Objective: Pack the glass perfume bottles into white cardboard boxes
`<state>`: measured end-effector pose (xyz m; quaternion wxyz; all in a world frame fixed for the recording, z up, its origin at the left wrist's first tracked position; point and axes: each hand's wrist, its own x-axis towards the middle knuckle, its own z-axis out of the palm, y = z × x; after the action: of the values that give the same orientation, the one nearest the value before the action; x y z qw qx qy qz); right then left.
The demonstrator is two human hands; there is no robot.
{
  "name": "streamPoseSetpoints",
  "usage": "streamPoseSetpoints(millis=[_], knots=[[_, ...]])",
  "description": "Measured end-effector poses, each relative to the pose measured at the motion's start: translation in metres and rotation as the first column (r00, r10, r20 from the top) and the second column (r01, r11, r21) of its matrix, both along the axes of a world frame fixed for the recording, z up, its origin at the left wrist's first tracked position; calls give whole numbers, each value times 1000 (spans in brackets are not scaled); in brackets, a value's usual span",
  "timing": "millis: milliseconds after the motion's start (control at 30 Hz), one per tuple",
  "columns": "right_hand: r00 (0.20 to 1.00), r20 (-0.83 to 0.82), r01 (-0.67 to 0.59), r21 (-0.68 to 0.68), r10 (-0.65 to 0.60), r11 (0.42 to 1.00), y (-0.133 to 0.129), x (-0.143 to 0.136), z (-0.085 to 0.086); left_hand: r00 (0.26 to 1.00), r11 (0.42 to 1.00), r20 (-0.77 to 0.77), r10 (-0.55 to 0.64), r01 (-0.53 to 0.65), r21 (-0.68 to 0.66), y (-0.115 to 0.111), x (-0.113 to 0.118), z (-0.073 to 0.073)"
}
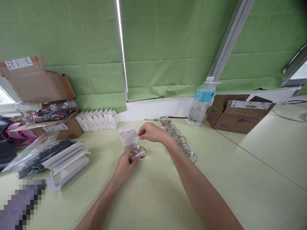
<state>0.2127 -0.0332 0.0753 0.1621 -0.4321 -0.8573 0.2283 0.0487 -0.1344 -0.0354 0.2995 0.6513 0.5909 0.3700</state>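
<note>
1. Clear glassy piece: near side of white box; probably rigid, slippery, breakable.
2. Left hand holds its left side; best grip: body, not gold knob.
3. Right hand pinched narrow, right of white box; can't tell if holding anything.

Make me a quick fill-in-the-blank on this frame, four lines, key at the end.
1. The ____ hand has its fingers on a gold-topped glass item.
2. The blinds behind the table are coloured ____.
3. The water bottle has a cap coloured ____.
4. Of the two forearms, the one passing in front of the row of glass items is the person's ____.

Missing words: left; green; white; right.
</note>
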Motion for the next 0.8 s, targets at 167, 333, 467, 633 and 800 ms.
streamPoseSetpoints(millis=[167,333,467,633,800], knots=[[993,82,-90,9,89,996,-25,-10,10,1000,1000,-8,-2,2,-13,0,0,2],[976,204,-77,27,70,997,-33,-14,14,1000,1000,-25,-14,14,-19,0,0,3],[969,239,-77,36,66,996,-35,-17,13,999,1000,-35,-13,13,-20,0,-1,3],[966,247,-97,47,83,994,-36,-18,11,999,1000,-47,-11,11,-14,1,-1,2],[964,252,-94,41,80,995,-36,-18,10,999,1000,-49,-6,6,-7,0,-1,2]])
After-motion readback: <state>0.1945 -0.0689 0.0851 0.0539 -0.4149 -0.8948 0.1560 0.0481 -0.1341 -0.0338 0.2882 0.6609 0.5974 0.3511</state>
